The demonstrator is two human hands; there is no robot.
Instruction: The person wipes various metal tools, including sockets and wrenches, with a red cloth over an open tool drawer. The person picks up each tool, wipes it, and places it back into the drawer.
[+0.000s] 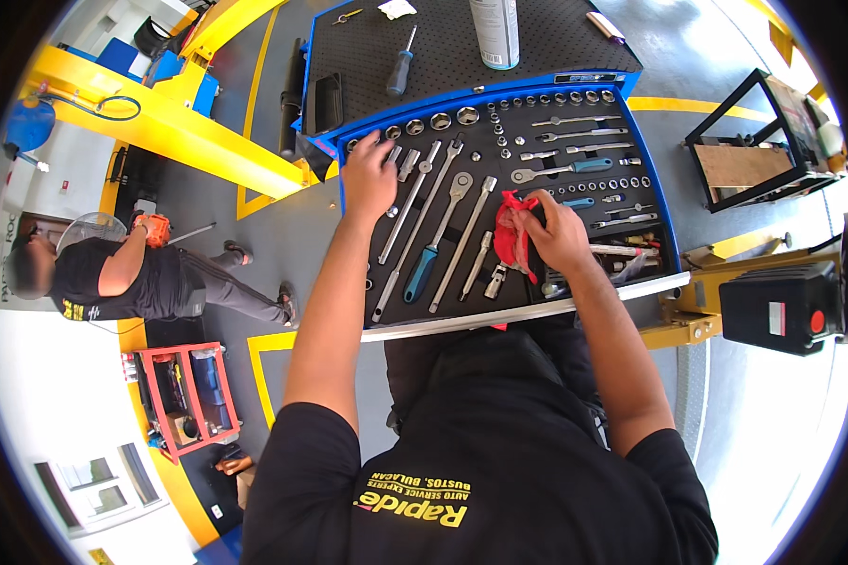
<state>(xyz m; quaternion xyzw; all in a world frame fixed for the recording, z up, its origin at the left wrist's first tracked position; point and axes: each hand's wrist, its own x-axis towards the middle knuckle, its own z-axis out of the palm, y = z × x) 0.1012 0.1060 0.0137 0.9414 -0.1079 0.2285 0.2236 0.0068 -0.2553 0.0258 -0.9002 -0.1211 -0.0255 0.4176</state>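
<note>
An open tool drawer (523, 312) with a black foam tray lies before me, filled with chrome tools. My left hand (369, 184) is over its far left corner, fingers stretched out and a little apart beside the large sockets (415, 126); nothing shows in them. In my right hand (561, 237) a crumpled red cloth (513, 235) is gripped, hanging over the tray's right half. Between the hands lie a ratchet with a blue-and-black handle (422, 273), a long breaker bar (413, 240) and extension bars (464, 243). A smaller ratchet (561, 170) sits farther right.
On the blue cabinet's perforated black top (367, 47) are a screwdriver (400, 71), a spray can (496, 33) and a black tray (325, 102). A yellow lift arm (170, 122) crosses at left. A co-worker (127, 268) stands beyond it. A black metal frame (754, 141) stands at right.
</note>
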